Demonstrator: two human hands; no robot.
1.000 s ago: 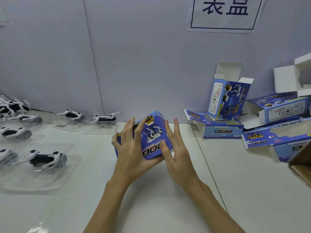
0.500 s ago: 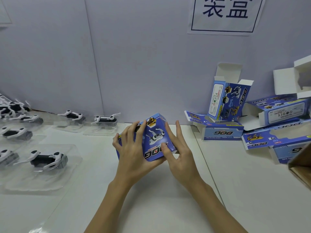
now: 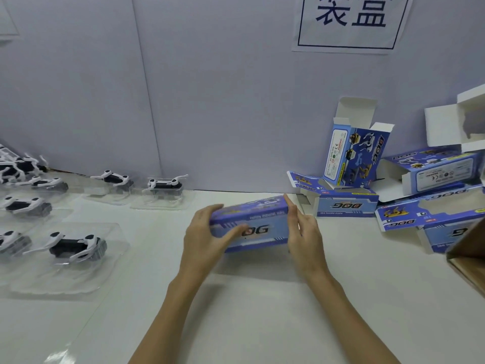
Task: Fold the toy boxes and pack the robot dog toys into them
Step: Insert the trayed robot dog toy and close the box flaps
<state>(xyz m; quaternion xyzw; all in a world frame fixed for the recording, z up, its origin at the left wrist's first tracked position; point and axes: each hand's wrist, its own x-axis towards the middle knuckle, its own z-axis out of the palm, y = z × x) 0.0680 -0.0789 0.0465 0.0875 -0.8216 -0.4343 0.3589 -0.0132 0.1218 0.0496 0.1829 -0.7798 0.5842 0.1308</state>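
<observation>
The blue toy box (image 3: pixel 252 227) sits lengthwise between both hands, left hand (image 3: pixel 203 239) in a curled grip, right hand (image 3: pixel 304 233) flat against its end.

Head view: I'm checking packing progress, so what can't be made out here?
- Whether the held box contains a toy: its ends are covered by the left hand and right hand.
- Its small print: motion blur.
- The brown carton: cut off by the right edge.
- The toys at far left: partly cut off by the edge.
</observation>
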